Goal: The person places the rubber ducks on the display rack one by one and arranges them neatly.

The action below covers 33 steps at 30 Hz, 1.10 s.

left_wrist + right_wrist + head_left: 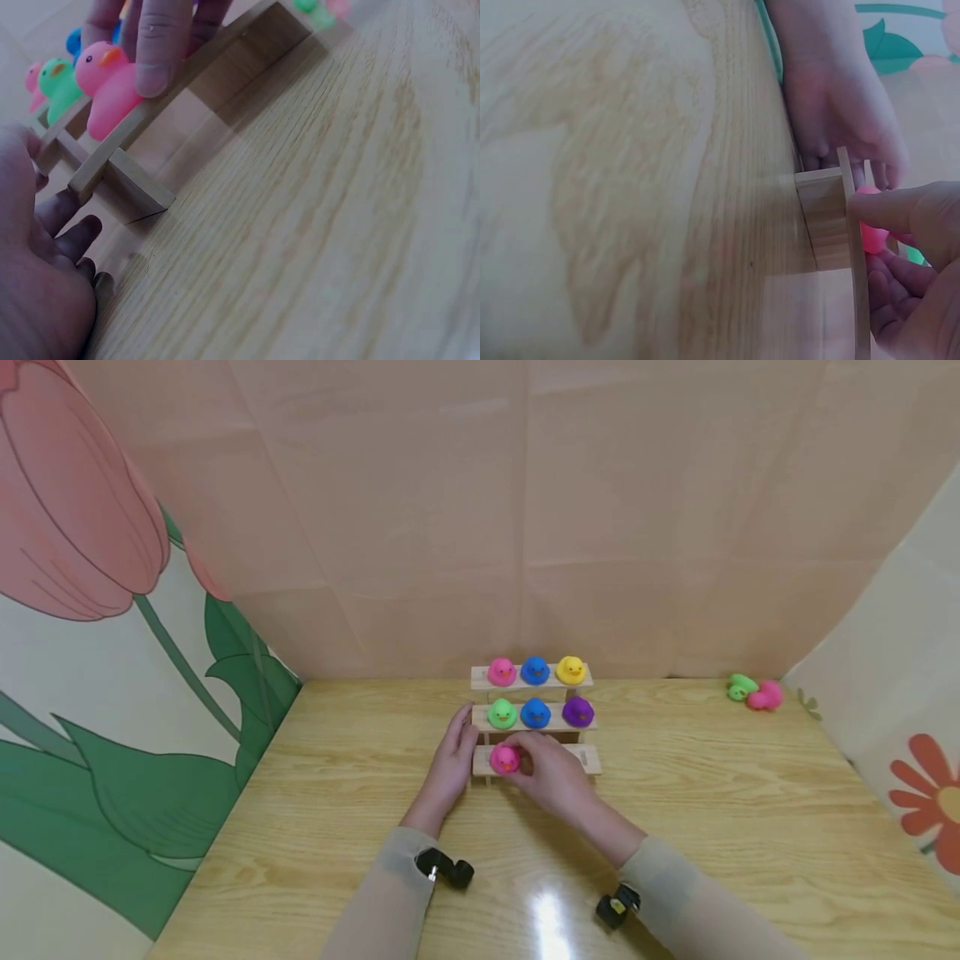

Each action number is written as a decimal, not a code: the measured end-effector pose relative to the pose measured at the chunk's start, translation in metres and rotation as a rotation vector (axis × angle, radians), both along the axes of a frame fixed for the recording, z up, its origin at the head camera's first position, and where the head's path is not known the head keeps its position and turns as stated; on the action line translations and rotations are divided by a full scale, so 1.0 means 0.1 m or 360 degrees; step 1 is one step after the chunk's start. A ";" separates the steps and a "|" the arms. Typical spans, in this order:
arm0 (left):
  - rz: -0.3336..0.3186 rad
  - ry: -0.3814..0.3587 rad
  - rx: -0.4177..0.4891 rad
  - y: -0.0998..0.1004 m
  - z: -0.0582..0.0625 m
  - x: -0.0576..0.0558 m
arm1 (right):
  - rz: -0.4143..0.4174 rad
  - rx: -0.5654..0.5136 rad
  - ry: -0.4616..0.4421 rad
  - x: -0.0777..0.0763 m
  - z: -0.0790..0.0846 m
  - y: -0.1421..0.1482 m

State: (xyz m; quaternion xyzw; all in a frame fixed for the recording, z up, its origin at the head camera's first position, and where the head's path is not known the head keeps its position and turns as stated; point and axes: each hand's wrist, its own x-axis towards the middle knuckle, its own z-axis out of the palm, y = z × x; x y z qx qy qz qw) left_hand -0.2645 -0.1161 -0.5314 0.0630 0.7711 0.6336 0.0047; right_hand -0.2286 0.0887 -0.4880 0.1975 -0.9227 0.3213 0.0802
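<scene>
On the lowest tier of a small wooden stepped stand (482,770), a pink rubber duck (504,759) sits near the left end. My right hand (551,772) pinches that duck between thumb and fingers. My left hand (452,752) rests along the stand's left side, its fingers touching the ends of the tiers. The middle tier carries a green duck (502,714), a blue duck (536,713) and a purple duck (578,712). Above them, on the top tier, are a pink duck (502,672), a blue duck (535,671) and a yellow duck (571,670).
At the table's back right, a green duck (741,687) and a pink duck (766,696) lie touching each other. A pinkish cloth backdrop (420,527) rises just behind the stand. Flower-printed panels stand on both sides of the wooden table (712,793).
</scene>
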 end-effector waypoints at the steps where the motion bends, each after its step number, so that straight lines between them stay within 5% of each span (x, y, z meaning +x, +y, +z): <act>1: 0.0000 0.0000 0.0001 0.00 0.00 0.00 | 0.0002 0.0002 0.0001 0.00 0.00 0.00; 18: 0.0003 0.0006 -0.0019 0.00 -0.02 0.00 | 0.0011 0.0028 0.0022 0.00 -0.01 0.00; 24: 0.0015 0.0012 -0.0025 0.00 -0.03 0.00 | 0.0023 -0.0100 -0.0071 0.01 -0.04 0.05; 33: 0.0019 -0.0013 -0.0016 0.00 -0.01 0.01 | 0.0060 -0.0186 -0.0089 0.18 -0.01 0.30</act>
